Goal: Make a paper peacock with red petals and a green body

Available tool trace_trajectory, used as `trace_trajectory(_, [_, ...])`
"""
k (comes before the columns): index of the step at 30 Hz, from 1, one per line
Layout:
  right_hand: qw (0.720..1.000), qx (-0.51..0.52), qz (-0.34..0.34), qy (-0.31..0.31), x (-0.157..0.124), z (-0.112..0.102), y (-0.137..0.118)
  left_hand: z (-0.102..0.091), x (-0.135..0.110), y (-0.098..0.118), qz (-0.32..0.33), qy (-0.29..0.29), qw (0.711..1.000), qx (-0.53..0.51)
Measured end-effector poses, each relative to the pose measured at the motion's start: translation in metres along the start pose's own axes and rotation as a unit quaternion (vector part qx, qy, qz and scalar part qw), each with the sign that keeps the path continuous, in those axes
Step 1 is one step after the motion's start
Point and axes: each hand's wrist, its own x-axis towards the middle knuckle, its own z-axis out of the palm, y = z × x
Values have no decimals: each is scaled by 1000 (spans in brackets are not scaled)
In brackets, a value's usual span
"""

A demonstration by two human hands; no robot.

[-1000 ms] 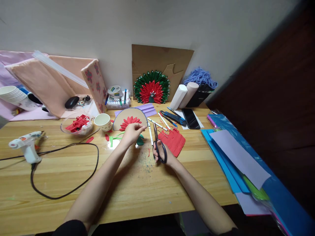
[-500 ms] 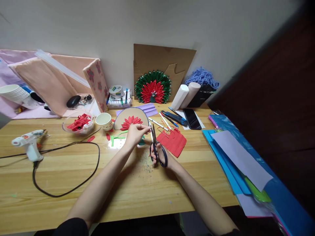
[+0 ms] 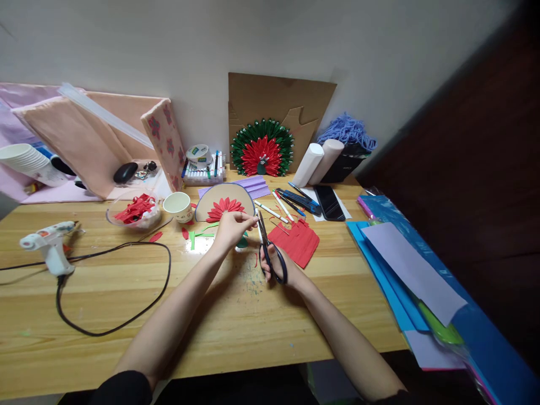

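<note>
My right hand (image 3: 276, 263) is wrapped round the handles of a pair of dark scissors (image 3: 264, 233), whose blades point up and away from me. My left hand (image 3: 233, 229) is closed in a pinch close to the blade tips. What its fingertips hold is too small to make out. Behind my left hand lies a half-round cardboard piece (image 3: 205, 203) with red petals (image 3: 225, 208) fanned on it. A sheet of red crepe paper (image 3: 301, 244) rests to the right of the scissors. Green paper strips (image 3: 193, 241) lie left of my left hand.
On the left are a hot glue gun (image 3: 50, 242) with a looped cord, a plastic bowl (image 3: 110, 216) of red scraps and a paper cup (image 3: 177, 208). Behind stands a cardboard sheet (image 3: 278, 93) with a green-and-red peacock. Markers (image 3: 270, 211), a phone (image 3: 329, 202) and coloured sheets (image 3: 413, 270) lie right.
The scissors have shifted and turned slightly, their blades closer together in view. My left hand stays pinched in nearly the same place.
</note>
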Motion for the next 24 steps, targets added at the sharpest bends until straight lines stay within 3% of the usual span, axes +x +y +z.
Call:
trace_trajectory(8, [1000,-12,-6,8,1,1,-1,1,0,0,-4,-6,1000,-1])
trace_trajectory(19, [997,-46,-4,58,7,-6,19,-6,9,-10,1,2,1000,-15])
trace_trajectory(22, [996,-59,0,69,7,-15,13,-9,10,-11,-2,2,1000,-25])
trace_trajectory(24, [985,-126,-1,120,5,-29,4,-11,11,-10,-2,-2,999,-32])
